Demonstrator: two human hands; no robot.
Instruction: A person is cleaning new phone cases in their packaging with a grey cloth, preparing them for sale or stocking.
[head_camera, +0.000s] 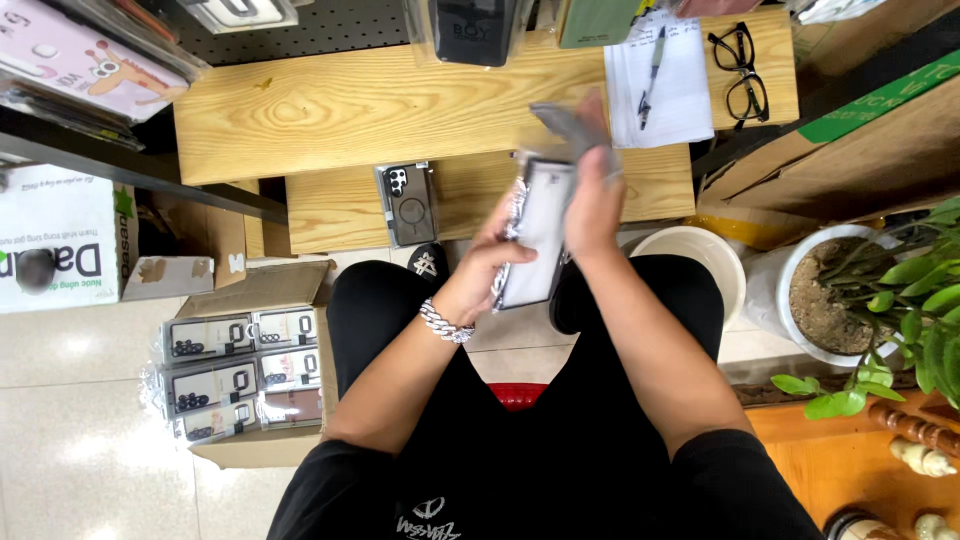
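Phone case (537, 235) in clear wrapper, pinched along its long edges between left hand (480, 268) and right hand (593, 205); probably light, stiff, slippery.

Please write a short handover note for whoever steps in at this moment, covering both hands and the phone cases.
Left hand: grips the lower edge of a packaged phone case, held upright over the lap.
Right hand: on the pack's upper edge, a grey piece blurred above its fingers.
Another packaged case lies on the wooden bench.
The cardboard box on the floor at the left holds stacked packs.
Done: one case lies on the bench. Left: the held pack, the box's stack.
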